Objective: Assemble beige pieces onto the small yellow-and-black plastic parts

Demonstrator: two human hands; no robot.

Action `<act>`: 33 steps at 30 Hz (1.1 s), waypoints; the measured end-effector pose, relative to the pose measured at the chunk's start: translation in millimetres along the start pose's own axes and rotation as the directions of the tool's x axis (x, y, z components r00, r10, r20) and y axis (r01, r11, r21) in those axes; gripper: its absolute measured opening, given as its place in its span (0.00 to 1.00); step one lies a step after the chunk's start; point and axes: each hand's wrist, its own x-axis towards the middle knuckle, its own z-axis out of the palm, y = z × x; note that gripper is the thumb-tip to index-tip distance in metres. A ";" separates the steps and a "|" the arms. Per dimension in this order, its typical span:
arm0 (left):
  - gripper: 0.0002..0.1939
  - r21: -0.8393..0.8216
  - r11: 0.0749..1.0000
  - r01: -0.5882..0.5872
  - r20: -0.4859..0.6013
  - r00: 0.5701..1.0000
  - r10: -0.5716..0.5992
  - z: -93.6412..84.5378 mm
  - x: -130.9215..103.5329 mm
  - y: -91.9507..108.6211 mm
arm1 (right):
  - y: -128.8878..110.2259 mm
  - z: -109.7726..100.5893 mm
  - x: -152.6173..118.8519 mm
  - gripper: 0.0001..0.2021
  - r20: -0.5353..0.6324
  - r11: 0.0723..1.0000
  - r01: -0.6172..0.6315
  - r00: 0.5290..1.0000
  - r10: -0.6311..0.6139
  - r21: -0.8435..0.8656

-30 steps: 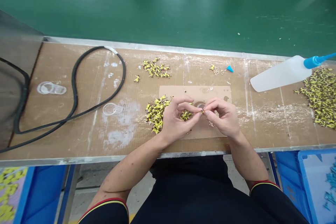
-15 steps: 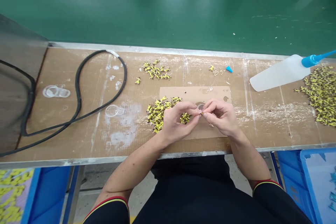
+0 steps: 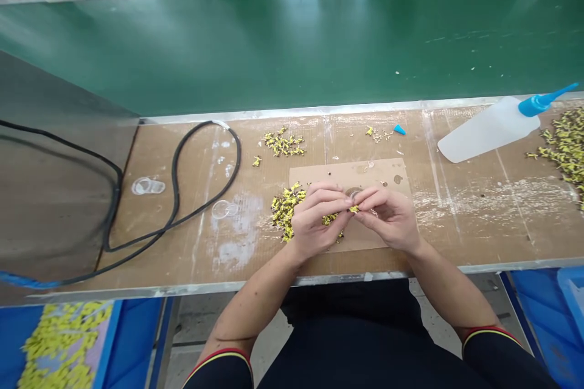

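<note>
My left hand (image 3: 319,219) and my right hand (image 3: 390,216) meet above a cardboard sheet (image 3: 314,175). Between their fingertips is a small yellow piece (image 3: 354,209), pinched from both sides. Just left of my left hand, and partly under it, lies a pile of yellow and dark pieces (image 3: 283,209). A round clear container (image 3: 354,192) is partly hidden behind the fingertips. Tiny pale bits (image 3: 374,213) show beside my right hand's fingers.
A white bottle with blue nozzle (image 3: 490,129) lies right, near another yellow pile (image 3: 568,149). A black cable (image 3: 176,188) loops left. A small yellow cluster (image 3: 283,143), blue cap (image 3: 399,129) and clear plastic cups (image 3: 148,186) lie on the table.
The view has shifted, showing more of the far bench and the left side. The fingers of both hands have closed in, and more yellow now shows between the fingertips.
</note>
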 end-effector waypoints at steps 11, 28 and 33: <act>0.10 0.040 0.998 -0.042 0.053 0.998 0.039 -0.4 -0.3 -5.0 | 4.6 -6.8 -2.4 0.10 -0.018 0.974 0.106 0.994 -0.112 -0.200; 0.07 0.441 0.610 0.659 -0.508 0.743 -0.436 -86.2 8.9 -109.9 | 5.7 -25.6 -4.7 0.14 -0.066 0.917 0.022 0.996 -0.053 -0.397; 0.02 0.567 0.531 0.630 -0.378 0.772 -0.512 -92.4 8.2 -117.8 | 1.1 -44.4 1.7 0.13 -0.114 0.860 0.079 0.981 -0.157 -0.504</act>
